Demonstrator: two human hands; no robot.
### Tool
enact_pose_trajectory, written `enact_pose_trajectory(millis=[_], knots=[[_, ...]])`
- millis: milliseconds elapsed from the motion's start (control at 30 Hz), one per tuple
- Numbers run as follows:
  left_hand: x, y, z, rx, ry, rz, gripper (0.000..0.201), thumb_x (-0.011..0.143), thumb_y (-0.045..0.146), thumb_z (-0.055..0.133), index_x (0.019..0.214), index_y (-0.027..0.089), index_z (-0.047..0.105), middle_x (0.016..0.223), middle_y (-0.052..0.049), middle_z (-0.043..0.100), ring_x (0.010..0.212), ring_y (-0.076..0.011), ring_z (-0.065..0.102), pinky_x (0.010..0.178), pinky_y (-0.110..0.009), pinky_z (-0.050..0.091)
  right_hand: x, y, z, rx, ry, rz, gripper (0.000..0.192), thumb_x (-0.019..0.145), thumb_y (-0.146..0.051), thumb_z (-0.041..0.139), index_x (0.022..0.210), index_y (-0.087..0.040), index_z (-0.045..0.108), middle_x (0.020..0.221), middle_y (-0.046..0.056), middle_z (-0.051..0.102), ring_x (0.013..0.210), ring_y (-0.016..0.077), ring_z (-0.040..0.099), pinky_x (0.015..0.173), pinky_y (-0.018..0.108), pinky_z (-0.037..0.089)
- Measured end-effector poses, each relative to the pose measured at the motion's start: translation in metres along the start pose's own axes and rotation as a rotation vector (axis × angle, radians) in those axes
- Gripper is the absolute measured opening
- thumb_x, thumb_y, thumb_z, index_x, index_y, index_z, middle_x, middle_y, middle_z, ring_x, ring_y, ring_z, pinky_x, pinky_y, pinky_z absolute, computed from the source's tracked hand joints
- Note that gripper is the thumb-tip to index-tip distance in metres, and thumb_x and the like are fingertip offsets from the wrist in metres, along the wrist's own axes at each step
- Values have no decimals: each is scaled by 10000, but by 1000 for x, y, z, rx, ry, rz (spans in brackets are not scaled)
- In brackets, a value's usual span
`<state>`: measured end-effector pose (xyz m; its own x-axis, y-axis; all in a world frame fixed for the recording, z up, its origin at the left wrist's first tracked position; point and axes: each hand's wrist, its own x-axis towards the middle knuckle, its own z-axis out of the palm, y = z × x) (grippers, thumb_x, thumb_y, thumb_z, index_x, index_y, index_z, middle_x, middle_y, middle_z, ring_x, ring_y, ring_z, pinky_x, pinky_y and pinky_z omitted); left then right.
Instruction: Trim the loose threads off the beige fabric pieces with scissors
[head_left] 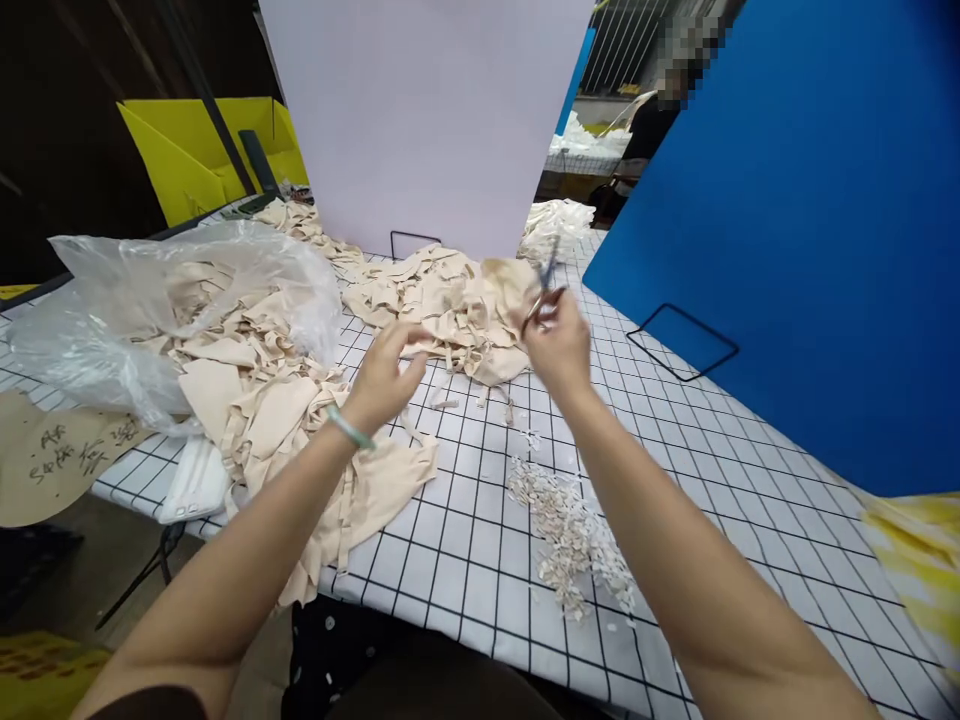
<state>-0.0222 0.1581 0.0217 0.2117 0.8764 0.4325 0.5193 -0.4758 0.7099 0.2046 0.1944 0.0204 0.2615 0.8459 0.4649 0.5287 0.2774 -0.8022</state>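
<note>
My right hand [561,345] is closed around a pair of scissors [550,272], whose blades point away from me and are a little blurred. Just left of it a beige cloth piece [506,285] tops the far heap of cut cloth [442,295]; whether the hand touches that piece I cannot tell. My left hand [386,378], with a pale green bangle [349,428] on its wrist, hovers over the checked tablecloth with thumb and fingers apart and nothing visible in it. Below it, more beige cloth pieces [281,415] spill from a clear plastic bag [300,290].
Small pale scraps [570,545] lie beside my right forearm. A pale lilac panel [427,120] stands behind the heap, and a blue panel [810,250] on the right. Far left are a yellow bin [180,150] and a card with handwriting [45,480]. A person [649,130] is in the background.
</note>
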Motion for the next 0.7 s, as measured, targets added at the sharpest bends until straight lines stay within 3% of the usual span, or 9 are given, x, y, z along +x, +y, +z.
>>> enact_pose_trajectory(millis=[67,100,200,333,400,467,567,633,700], knots=[[-51,-15,2,145,-43,3,200,866,33,466,952,178,574,1019,-73,605,1014,-228,577,920,-430,497,-50,11,23,63,-375,99,237,790,-291,722,836,-239,496,818,12,627,715,172,575,661,330,475],[-75,-18,4,169,-69,-9,206,841,12,451,894,178,561,954,-63,596,950,-220,576,868,-408,501,-73,13,36,80,-478,108,242,751,-251,741,802,-238,505,787,-5,621,691,162,564,651,314,468],[-126,-15,12,175,-146,-30,227,797,-21,424,779,187,513,817,-33,558,801,-194,550,739,-340,493,-116,8,75,115,-614,114,254,660,-127,737,730,-232,517,753,-31,598,717,159,534,696,299,440],[-153,-2,21,158,-187,-7,245,794,-35,410,787,190,508,811,-33,565,804,-193,547,729,-323,495,-112,0,96,183,-676,174,259,630,-63,659,615,-222,454,598,-57,493,658,150,475,679,294,411],[-154,3,21,145,-140,-8,239,836,-18,408,851,187,529,855,-45,572,844,-199,559,757,-335,508,-102,-6,85,250,-684,219,249,666,-107,652,637,-225,435,599,-67,469,608,130,458,633,284,417],[-147,6,19,154,11,9,216,884,24,436,981,175,557,967,-77,573,944,-218,572,826,-369,523,-96,-16,62,338,-676,247,234,722,-195,666,710,-230,435,667,-64,492,617,120,494,621,277,450],[-120,10,14,238,188,177,379,878,109,558,1252,143,507,1263,-171,518,1234,-307,494,1035,-502,454,-101,-38,22,629,-685,297,304,740,-302,751,792,-233,460,785,-47,548,698,120,566,685,291,508],[-97,15,11,245,86,345,450,849,125,589,1288,140,492,1301,-181,532,1269,-323,480,1076,-531,413,-111,-50,1,820,-688,333,331,719,-292,811,792,-225,495,800,-46,562,699,108,558,702,284,509],[-77,20,6,172,-110,411,312,838,108,558,1146,157,566,1090,-118,640,1058,-259,593,949,-437,496,-121,-56,-11,906,-635,364,324,708,-252,839,770,-218,523,771,-55,553,680,94,535,696,267,497]])
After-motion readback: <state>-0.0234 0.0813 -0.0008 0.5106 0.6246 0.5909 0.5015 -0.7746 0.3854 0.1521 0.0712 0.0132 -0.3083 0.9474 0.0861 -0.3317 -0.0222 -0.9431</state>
